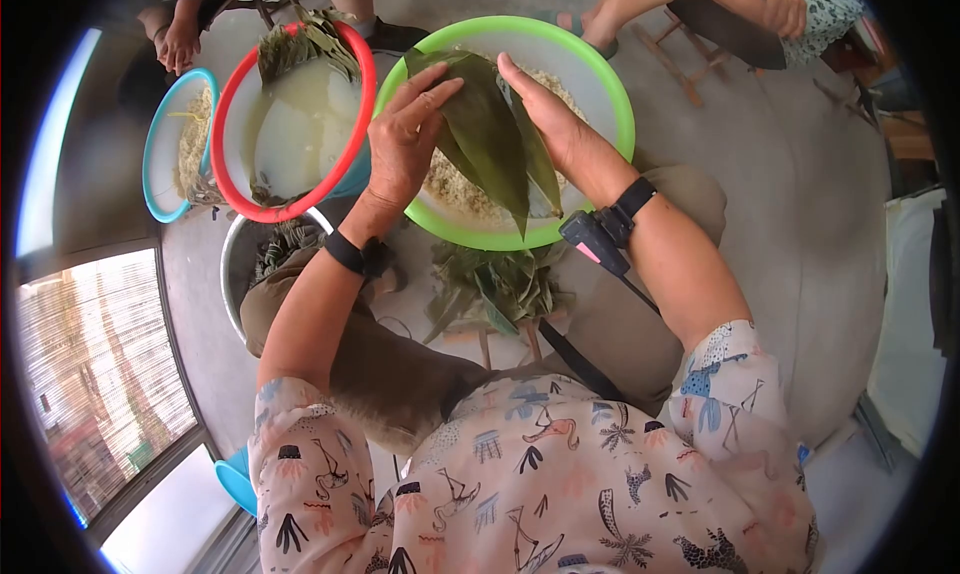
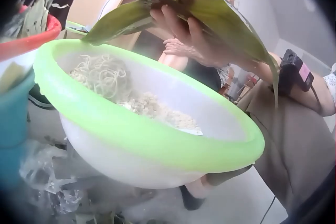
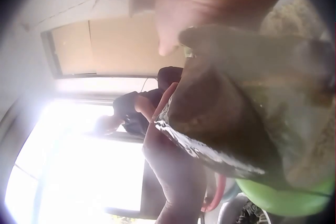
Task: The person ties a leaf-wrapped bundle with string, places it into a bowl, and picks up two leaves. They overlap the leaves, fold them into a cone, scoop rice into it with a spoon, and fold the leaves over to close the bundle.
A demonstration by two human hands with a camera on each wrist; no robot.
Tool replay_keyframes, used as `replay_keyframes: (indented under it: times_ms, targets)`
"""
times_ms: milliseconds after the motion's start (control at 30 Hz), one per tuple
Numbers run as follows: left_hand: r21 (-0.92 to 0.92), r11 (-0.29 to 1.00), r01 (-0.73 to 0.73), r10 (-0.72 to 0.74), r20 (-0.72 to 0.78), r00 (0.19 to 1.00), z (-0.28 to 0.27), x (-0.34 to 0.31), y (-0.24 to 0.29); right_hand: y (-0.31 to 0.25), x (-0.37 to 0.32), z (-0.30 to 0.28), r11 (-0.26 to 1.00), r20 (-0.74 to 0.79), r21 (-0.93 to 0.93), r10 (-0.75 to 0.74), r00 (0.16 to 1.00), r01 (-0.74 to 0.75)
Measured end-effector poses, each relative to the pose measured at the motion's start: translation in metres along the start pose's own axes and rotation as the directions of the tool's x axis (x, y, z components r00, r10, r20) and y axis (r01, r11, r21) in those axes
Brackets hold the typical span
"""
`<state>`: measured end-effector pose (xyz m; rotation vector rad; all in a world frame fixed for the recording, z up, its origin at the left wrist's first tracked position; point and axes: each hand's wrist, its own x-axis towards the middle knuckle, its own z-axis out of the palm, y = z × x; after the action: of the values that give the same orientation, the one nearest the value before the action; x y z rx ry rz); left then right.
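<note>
Close up and blurred, the right hand point(image 3: 210, 3) rests its thumb on the top edge of a folded dark green leaf point(image 3: 226, 119). The left hand point(image 3: 176, 171) touches the leaf from behind (its fingers mostly hidden). The rim of a green bowl point(image 3: 283, 203) shows below. Farther off, a person point(image 3: 136, 111) sits before a bright window point(image 3: 79, 155).

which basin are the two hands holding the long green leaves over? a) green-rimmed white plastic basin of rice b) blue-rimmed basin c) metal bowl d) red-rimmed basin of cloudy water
a: the left hand and right hand hold the long green leaves right above the green-rimmed white plastic basin, with rice grains under them.
</note>
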<state>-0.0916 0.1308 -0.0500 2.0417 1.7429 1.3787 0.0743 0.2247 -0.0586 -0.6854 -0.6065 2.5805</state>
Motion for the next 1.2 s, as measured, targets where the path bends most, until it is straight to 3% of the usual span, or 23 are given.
replay_keyframes:
  times_ms: [67, 200, 267, 400, 467, 500, 600, 667, 700, 767, 867, 933, 1000, 1033, 1133, 1200]
  targets:
    - [-0.002, 0.998, 0.068, -0.068, 0.006, 0.998, -0.005, 0.003, 0.008, -0.002, -0.002, 0.005, 1.000, -0.013, -0.007, -0.007, 1.000, 0.007]
    - [0.007, 0.998, 0.067, -0.067, 0.046, 0.997, 0.000, -0.006, -0.001, -0.002, -0.002, 0.002, 0.999, -0.007, -0.030, -0.015, 1.000, 0.015]
    - [0.143, 0.990, 0.001, -0.022, 0.146, 0.989, 0.000, -0.009, -0.003, -0.001, 0.001, -0.002, 1.000, -0.003, -0.024, -0.020, 1.000, 0.020]
    - [0.162, 0.987, 0.008, -0.033, 0.149, 0.988, -0.006, -0.003, 0.004, -0.001, 0.002, -0.002, 1.000, 0.001, -0.001, 0.018, 1.000, -0.018]
    - [0.427, 0.902, -0.068, -0.025, 0.209, 0.978, -0.014, 0.002, 0.011, 0.002, 0.005, -0.005, 1.000, 0.006, 0.019, 0.015, 1.000, -0.015]
    - [0.426, 0.902, -0.068, -0.025, 0.210, 0.977, -0.017, 0.006, 0.016, 0.002, 0.006, -0.005, 0.999, 0.011, 0.038, 0.014, 1.000, -0.014]
    - [0.540, 0.825, -0.165, 0.066, 0.197, 0.978, -0.020, 0.012, 0.027, 0.001, 0.005, -0.003, 1.000, -0.042, 0.018, 0.013, 0.999, -0.012]
    - [0.531, 0.745, -0.403, 0.279, 0.301, 0.912, -0.020, 0.012, 0.028, 0.001, 0.003, 0.002, 0.999, -0.069, 0.030, -0.014, 0.997, 0.016]
    - [0.529, 0.746, -0.405, 0.280, 0.303, 0.911, -0.018, 0.012, 0.030, 0.000, 0.001, 0.006, 0.998, -0.096, 0.040, -0.041, 0.994, 0.045]
    - [0.384, 0.724, -0.573, 0.436, 0.388, 0.812, -0.015, 0.010, 0.033, -0.001, -0.004, 0.008, 0.999, -0.081, 0.007, -0.043, 0.996, 0.044]
    - [0.293, 0.768, -0.570, 0.454, 0.380, 0.806, -0.013, 0.007, 0.027, -0.002, -0.004, 0.010, 1.000, -0.073, -0.024, -0.022, 0.997, 0.020]
    - [0.247, 0.816, -0.522, 0.449, 0.299, 0.842, -0.013, 0.007, 0.027, -0.001, -0.003, 0.010, 1.000, -0.083, -0.021, -0.006, 0.997, 0.004]
    - [0.131, 0.961, -0.244, 0.221, 0.166, 0.961, -0.013, 0.003, 0.023, -0.001, -0.002, 0.008, 0.991, -0.017, -0.117, -0.074, 0.997, 0.071]
    - [0.125, 0.975, -0.185, 0.168, 0.135, 0.977, -0.014, 0.004, 0.024, -0.001, -0.002, 0.007, 0.990, -0.017, -0.116, -0.076, 0.997, 0.073]
    - [0.170, 0.936, -0.310, 0.289, 0.137, 0.948, -0.011, 0.004, 0.021, -0.002, 0.001, 0.006, 0.993, -0.054, -0.105, -0.059, 0.997, 0.053]
    - [0.163, 0.936, -0.311, 0.285, 0.166, 0.944, -0.004, -0.004, 0.024, -0.002, 0.002, 0.005, 0.996, -0.025, -0.066, -0.054, 0.998, 0.052]
